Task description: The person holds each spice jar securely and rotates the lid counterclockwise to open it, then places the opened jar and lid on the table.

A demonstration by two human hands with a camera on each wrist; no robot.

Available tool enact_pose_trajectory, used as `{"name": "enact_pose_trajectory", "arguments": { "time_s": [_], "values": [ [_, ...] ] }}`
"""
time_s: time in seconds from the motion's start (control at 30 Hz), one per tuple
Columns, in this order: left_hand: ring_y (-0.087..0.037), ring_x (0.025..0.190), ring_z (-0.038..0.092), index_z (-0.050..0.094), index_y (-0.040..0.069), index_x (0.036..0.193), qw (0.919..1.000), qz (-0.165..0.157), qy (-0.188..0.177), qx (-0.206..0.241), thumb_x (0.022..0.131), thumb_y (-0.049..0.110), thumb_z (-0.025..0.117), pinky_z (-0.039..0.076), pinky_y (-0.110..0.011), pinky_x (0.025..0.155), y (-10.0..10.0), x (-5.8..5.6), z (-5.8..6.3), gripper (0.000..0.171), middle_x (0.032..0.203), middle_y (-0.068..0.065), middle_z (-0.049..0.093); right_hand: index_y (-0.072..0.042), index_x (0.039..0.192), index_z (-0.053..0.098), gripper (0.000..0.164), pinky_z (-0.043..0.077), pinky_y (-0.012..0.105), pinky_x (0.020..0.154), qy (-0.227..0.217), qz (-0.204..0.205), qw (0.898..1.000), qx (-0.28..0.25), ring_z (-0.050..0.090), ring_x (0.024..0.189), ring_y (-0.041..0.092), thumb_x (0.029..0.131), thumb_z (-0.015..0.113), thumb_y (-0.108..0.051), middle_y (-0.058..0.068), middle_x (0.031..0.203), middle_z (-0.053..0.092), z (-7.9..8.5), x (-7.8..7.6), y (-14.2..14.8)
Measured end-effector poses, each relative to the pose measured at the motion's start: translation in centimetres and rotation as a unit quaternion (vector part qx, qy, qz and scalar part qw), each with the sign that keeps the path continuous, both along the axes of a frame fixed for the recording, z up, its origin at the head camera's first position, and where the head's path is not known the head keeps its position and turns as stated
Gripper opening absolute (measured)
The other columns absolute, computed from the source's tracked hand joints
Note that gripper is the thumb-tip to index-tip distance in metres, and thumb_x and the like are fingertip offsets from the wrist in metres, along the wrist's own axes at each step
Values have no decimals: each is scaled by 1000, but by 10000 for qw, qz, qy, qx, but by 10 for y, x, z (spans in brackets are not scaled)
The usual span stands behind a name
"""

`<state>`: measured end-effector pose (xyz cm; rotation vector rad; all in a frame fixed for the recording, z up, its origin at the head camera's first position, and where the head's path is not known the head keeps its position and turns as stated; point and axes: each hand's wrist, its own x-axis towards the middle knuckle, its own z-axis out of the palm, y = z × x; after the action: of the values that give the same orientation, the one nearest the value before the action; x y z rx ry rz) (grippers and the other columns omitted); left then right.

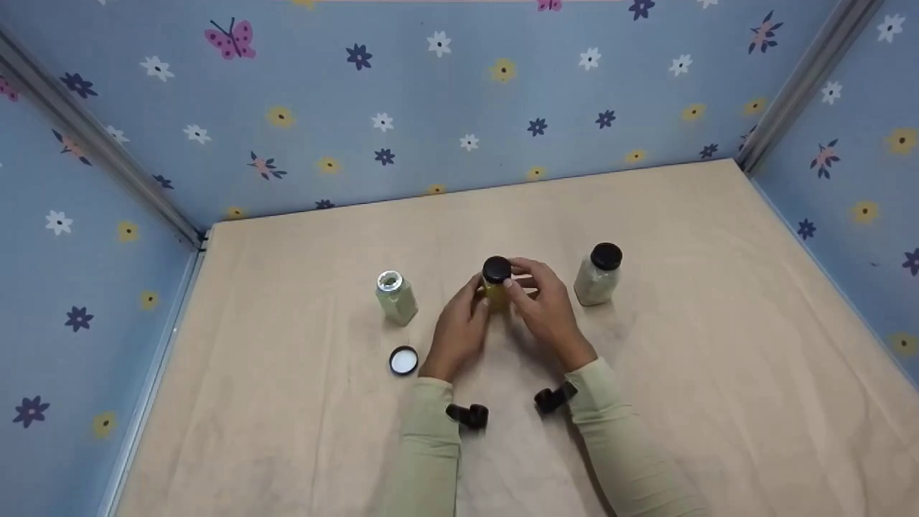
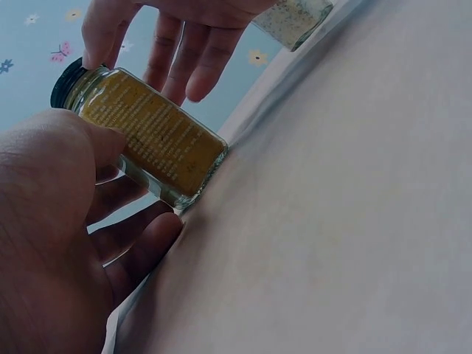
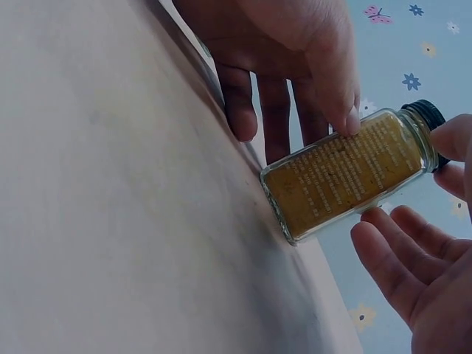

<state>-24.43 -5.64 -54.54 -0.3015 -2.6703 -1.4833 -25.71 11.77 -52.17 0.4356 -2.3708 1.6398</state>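
Observation:
In the head view a square glass spice jar of yellow-brown powder (image 2: 151, 133) stands between both hands, its black cap (image 1: 497, 269) in place. My left hand (image 1: 459, 330) holds the body of this jar, thumb on the printed face and fingers behind. The right hand (image 1: 551, 309) pinches the cap between thumb and forefinger, as the right wrist view shows; its other fingers extend beside the glass. To the left stands an uncapped jar with pale green contents (image 1: 397, 300). A loose black lid (image 1: 403, 360) lies in front of it, white inside facing up.
Right of the hands stands another jar with pale contents (image 1: 596, 280) and a black cap. A cream cloth (image 1: 273, 373) covers the table. Blue flowered panels (image 1: 431, 93) border the back and both sides.

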Motion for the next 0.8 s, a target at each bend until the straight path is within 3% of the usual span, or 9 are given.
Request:
{"name": "enact_pose_trajectory", "arguments": {
  "time_s": [0.43, 0.8],
  "values": [
    [-20, 136, 46, 39, 8, 154, 9999, -35, -141, -20, 107, 23, 47, 34, -35, 114, 0, 2, 1, 51, 146, -9, 53, -10, 141, 58, 49, 56, 39, 79, -215, 19, 9996, 164, 66, 104, 22, 98, 68, -30, 6, 118, 63, 2, 1, -3],
    [-21, 135, 47, 36, 7, 155, 9998, -41, -165, -61, 107, 23, 47, 35, -36, 114, 0, 1, 1, 52, 146, -9, 53, -15, 142, 59, 52, 56, 38, 80, -286, -88, 9987, 414, 64, 104, 19, 97, 68, -38, 5, 114, 62, 4, 1, -5]
  ]
}}
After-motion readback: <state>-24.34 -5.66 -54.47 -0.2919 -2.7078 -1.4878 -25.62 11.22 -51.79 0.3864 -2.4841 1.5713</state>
